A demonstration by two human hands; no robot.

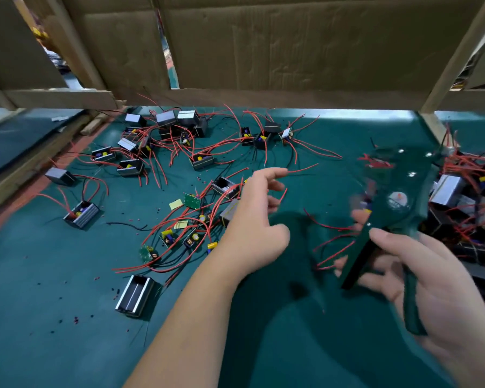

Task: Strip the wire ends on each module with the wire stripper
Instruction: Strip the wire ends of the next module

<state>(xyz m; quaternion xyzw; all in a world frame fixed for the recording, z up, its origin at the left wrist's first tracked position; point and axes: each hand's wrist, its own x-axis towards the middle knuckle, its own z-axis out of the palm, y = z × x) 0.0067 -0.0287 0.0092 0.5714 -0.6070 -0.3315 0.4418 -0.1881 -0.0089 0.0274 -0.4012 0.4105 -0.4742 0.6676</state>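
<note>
In your right hand (431, 275) the wire stripper (398, 217) looks matt dark-green plastic. Left of your left hand (252, 228), modules (136, 295) show shiny ribbed metal shells on the matt teal desk (53, 275).

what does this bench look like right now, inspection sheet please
surface: green mat, flat.
job's things: wire stripper, blurred, in the right hand; modules scattered left and centre, a denser pile at right.
clutter: empty housing, bare circuit boards, insulation bits.
grippers: right hand grips the stripper handles; left hand over the modules, fingers loosely curled, a red wire at its fingertips, grip unclear.
cables: red and black leads tangled between modules.
surroundings: cardboard wall and wooden frame behind.
</note>
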